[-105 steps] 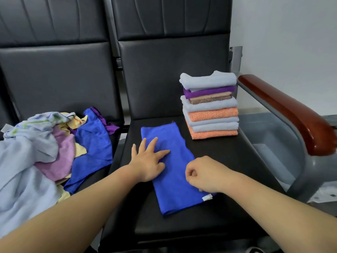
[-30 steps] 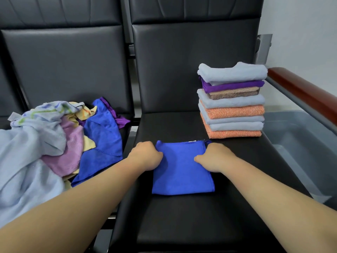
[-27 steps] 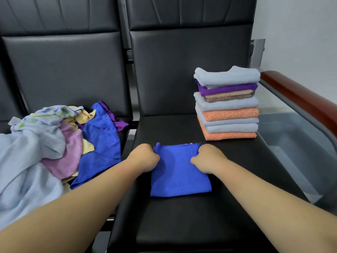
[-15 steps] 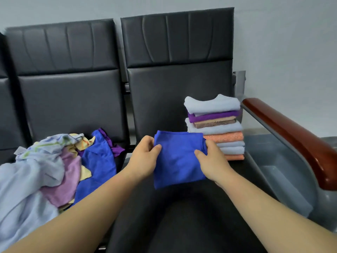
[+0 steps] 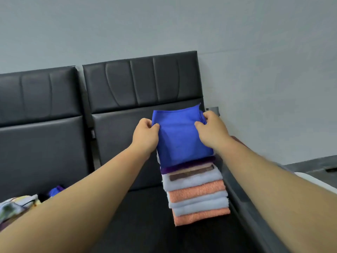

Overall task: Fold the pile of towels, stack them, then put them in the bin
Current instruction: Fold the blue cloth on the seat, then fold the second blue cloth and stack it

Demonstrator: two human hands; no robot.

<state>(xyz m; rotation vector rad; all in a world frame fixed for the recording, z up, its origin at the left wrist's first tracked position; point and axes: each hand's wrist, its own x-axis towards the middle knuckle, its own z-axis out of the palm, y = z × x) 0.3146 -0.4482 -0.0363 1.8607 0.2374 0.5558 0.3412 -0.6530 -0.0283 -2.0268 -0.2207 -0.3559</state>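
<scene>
Blue towel [image 5: 179,136]: folded to a rough square and held in the air between both hands, in front of the backrest and over the stack; its face tilts toward the camera, and its lower edge overlaps the stack's top in this view, so whether they touch cannot be told
Left hand [image 5: 145,136]: at the towel's left edge, near the upper corner; the grip pinches the cloth, thumb on the near face and fingers curled behind
Right hand [image 5: 211,132]: at the towel's upper right corner; the grip pinches the cloth, thumb on the near face and fingers wrapped round the edge
Stack [image 5: 197,194]: folded towels piled flat on the right side of the seat; below the blue one show purple, brown, pale blue, orange, two more pale blue, then orange at the bottom; the layers lean slightly left toward the top
Seat [image 5: 142,220]: black padded cushion carrying the stack, both forearms reaching over it
Backrest [image 5: 142,84]: black, stitched in panels, upright behind the towel
Armrest rail [image 5: 244,207]: dark metal, just beside the stack on its right
Loose pile [image 5: 16,203]: unfolded cloths, pale, yellow and blue, at the lower left on the neighbouring seat, well apart from the stack
Wall [image 5: 255,52]: plain grey, behind the chairs
</scene>
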